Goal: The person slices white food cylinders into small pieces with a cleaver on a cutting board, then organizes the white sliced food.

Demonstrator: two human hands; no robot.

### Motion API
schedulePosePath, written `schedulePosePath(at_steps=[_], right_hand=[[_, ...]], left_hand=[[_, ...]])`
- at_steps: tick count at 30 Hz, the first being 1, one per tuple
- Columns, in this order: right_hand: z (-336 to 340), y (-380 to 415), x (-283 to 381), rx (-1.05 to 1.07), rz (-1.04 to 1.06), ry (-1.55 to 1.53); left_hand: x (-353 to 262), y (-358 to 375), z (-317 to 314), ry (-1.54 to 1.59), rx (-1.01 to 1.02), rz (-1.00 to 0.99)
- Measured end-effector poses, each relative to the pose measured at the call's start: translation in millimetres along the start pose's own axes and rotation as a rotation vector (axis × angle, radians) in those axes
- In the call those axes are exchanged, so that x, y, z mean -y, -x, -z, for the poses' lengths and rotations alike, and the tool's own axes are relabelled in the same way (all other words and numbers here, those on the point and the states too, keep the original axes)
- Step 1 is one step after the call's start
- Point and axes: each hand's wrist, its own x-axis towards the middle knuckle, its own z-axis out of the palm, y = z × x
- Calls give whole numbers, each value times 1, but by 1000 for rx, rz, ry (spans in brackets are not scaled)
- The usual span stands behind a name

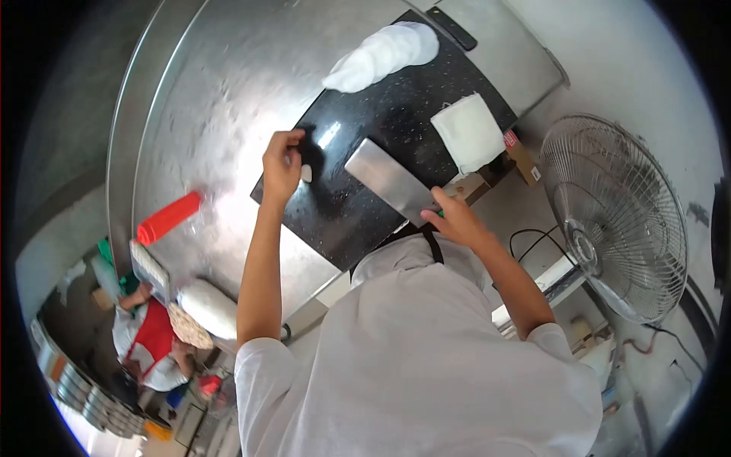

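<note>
My right hand (455,218) grips a cleaver (390,180) by its handle, a bit of green showing at the fingers. The wide blade lies slanted over a glossy black board (335,221). Left of the blade, my left hand (282,164) is over the board's left edge, its fingers bent and the thumb apart from them. Beside that hand sits a small white piece of dough (306,173). A row of overlapping thin white rounds (388,57) lies at the board's far end. A folded white cloth (468,131) rests on its right edge.
A red bottle-shaped thing (169,218) lies on the steel table (205,114) at left. A dark bar-shaped object (452,28) is beyond the board. A large fan (617,217) stands to my right. At lower left, a person in a red apron (152,335) is near a white bundle (207,307).
</note>
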Motion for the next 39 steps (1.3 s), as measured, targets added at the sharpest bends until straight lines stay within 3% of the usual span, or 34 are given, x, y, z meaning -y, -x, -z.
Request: schedulePosePath(at_steps=[2,5,8,13,16,17,20,24,28,33,39], right_hand=[[8,-11,4,-10,30,35],[8,-21,8,-2,-31,91],[6,-29,22,-26,41,101],[-19,-15,36,-206,32,97],[-43,7,41,-325,-115,67],[-54,16,27,-383,-65,88],[-84,49,45,-509,-189,23],[-123,67,56,-593,-25,111],[-136,49,82,-460,-81,324],[-122,29,126,-294,-162,460],[-137,2,103,-208,-146,539]], left_hand=[[-8,36,8,-185,73,-213],[-5,63,9,-295,134,-253],[14,60,5,-117,61,-58],[14,58,10,-384,29,-325],[25,67,-8,-137,-10,-163],[26,69,-12,35,26,-123],[12,91,-21,187,144,-257],[39,103,-11,47,356,-522],[52,91,-7,65,248,-688],[59,91,-8,27,278,-602],[51,97,-11,-14,151,-484]])
